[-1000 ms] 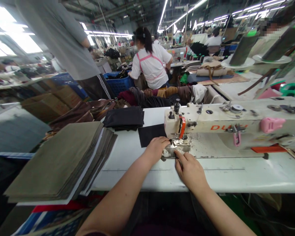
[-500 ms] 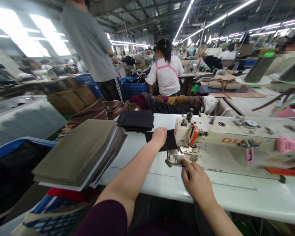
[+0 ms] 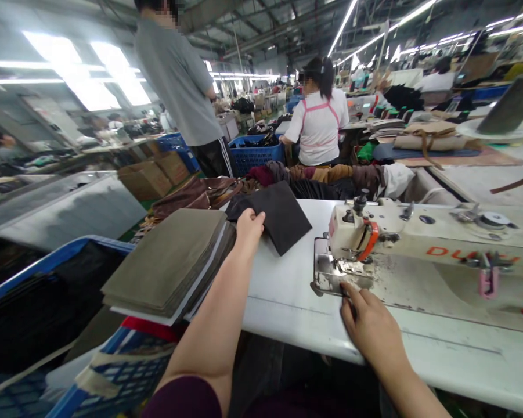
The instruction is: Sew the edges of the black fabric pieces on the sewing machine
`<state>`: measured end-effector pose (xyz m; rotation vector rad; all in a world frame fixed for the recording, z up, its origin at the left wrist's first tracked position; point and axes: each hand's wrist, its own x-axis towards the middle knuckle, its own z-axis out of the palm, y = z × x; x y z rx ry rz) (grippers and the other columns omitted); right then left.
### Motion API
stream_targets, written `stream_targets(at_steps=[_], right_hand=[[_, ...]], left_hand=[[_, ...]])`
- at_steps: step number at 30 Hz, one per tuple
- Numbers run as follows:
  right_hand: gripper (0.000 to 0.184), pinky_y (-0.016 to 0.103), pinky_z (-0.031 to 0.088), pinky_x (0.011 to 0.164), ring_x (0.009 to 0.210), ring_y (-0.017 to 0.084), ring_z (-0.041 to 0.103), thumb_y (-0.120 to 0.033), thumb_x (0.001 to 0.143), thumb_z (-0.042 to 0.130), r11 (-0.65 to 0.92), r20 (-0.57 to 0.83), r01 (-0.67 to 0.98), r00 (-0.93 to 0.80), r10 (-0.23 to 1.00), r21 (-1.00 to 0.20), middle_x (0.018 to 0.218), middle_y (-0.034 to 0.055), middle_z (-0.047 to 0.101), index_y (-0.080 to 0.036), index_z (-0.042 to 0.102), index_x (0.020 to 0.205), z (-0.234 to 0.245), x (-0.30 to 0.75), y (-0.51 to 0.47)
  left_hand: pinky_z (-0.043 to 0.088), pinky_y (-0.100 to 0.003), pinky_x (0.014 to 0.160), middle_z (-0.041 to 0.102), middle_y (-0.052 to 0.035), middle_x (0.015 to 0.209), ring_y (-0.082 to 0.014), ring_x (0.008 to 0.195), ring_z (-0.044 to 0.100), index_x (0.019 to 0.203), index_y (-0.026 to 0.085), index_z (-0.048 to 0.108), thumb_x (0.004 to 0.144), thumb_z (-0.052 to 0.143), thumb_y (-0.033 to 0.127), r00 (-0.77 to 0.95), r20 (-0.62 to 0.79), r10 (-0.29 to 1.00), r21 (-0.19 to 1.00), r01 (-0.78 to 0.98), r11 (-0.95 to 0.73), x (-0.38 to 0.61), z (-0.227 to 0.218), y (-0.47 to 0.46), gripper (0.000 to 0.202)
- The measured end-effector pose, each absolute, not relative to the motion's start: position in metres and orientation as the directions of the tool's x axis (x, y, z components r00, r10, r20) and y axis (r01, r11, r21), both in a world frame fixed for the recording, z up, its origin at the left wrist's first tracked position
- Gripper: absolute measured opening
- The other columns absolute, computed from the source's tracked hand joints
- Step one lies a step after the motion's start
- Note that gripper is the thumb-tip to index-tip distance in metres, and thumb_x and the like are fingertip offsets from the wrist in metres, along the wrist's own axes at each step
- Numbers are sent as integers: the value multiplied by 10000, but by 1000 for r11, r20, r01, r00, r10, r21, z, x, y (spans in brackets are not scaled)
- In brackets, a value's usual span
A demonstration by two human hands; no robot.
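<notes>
My left hand (image 3: 248,230) is closed, pinching the edge of a black fabric piece (image 3: 287,219). The piece is tilted up over the back of the white sewing table, where it largely covers the black fabric stack (image 3: 237,203). My right hand (image 3: 370,319) rests at the front edge of the sewing machine's metal plate (image 3: 326,282), forefinger stretched toward it. Its other fingers curl under, with something dark in them that I cannot make out. The white sewing machine (image 3: 352,232) stands right of the black piece, its presser foot area holding no fabric.
A thick stack of olive-grey panels (image 3: 165,255) lies left of my left forearm. Blue crates (image 3: 108,348) stand below it. Bundled cloth (image 3: 322,174) lines the table's back edge. Two co-workers are beyond, one in grey (image 3: 174,81), one in white (image 3: 320,128).
My left hand has moved left, away from the machine, carrying the black fabric piece up onto the black stack. My right hand stays by the plate. The view has swung left.
</notes>
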<state>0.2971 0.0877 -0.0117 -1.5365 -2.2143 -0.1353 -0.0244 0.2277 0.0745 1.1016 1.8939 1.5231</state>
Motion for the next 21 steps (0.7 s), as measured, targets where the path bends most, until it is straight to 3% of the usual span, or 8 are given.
stream_targets(at_steps=[3, 7, 10, 13, 15, 16, 18, 21], right_hand=[[387, 367, 483, 827, 884, 237, 620, -285, 988, 449, 389, 417, 906, -294, 860, -165, 901, 80, 653, -173, 570, 1338, -11, 297, 88], [395, 376, 483, 845, 890, 240, 618, -284, 992, 446, 396, 400, 904, -307, 864, -160, 912, 82, 650, -157, 565, 1347, -12, 299, 88], [403, 381, 482, 861, 906, 246, 616, -298, 992, 456, 407, 401, 900, -319, 859, -156, 925, 86, 649, -156, 565, 1353, -14, 301, 87], [404, 385, 480, 864, 904, 250, 618, -304, 990, 458, 412, 407, 898, -322, 855, -154, 921, 89, 650, -153, 569, 1348, -15, 301, 86], [403, 386, 479, 862, 903, 252, 621, -300, 991, 453, 407, 407, 900, -318, 856, -153, 917, 88, 652, -152, 571, 1346, -15, 302, 86], [401, 387, 479, 862, 904, 253, 622, -298, 991, 450, 405, 407, 902, -316, 857, -153, 917, 87, 654, -153, 573, 1344, -15, 302, 86], [403, 386, 482, 856, 897, 253, 623, -298, 990, 447, 406, 405, 902, -319, 857, -147, 916, 87, 657, -156, 575, 1346, -16, 302, 87], [416, 387, 491, 845, 885, 253, 624, -312, 989, 452, 418, 401, 899, -338, 851, -129, 926, 91, 661, -145, 572, 1351, -19, 304, 89]], left_hand=[[458, -201, 496, 479, 55, 653, -83, 493, 539, 809, 208, 447, 904, 597, 282, -681, 50, 730, 993, 111, 36, -34, 70, 241, 192], [576, -265, 668, 488, 43, 722, -93, 616, 627, 883, 201, 444, 878, 620, 180, -714, 5, 700, 1000, -6, -12, -26, 60, 244, 177], [587, -331, 805, 525, 17, 805, -113, 725, 652, 931, 194, 484, 825, 615, 97, -716, 27, 697, 1000, 12, -26, -15, 57, 216, 194], [532, -402, 963, 612, -44, 952, -182, 909, 651, 931, 192, 579, 723, 675, 59, -645, 164, 747, 976, 215, -29, -13, 69, 163, 265], [444, -473, 1075, 632, -98, 1092, -264, 1115, 594, 1033, 198, 613, 782, 664, 155, -404, 461, 790, 661, 751, -2, -24, 87, 123, 261], [413, -506, 1095, 630, -124, 1137, -301, 1173, 563, 1079, 189, 612, 817, 645, 208, -333, 513, 791, 458, 886, 75, -35, 98, 105, 265], [426, -509, 1059, 638, -163, 1138, -338, 1160, 566, 1103, 152, 616, 848, 607, 270, -317, 500, 806, 169, 948, 268, -66, 118, 75, 281], [492, -427, 932, 679, -138, 997, -305, 985, 640, 997, 155, 660, 836, 598, 349, -415, 279, 866, 47, 907, 419, -121, 138, 51, 259]])
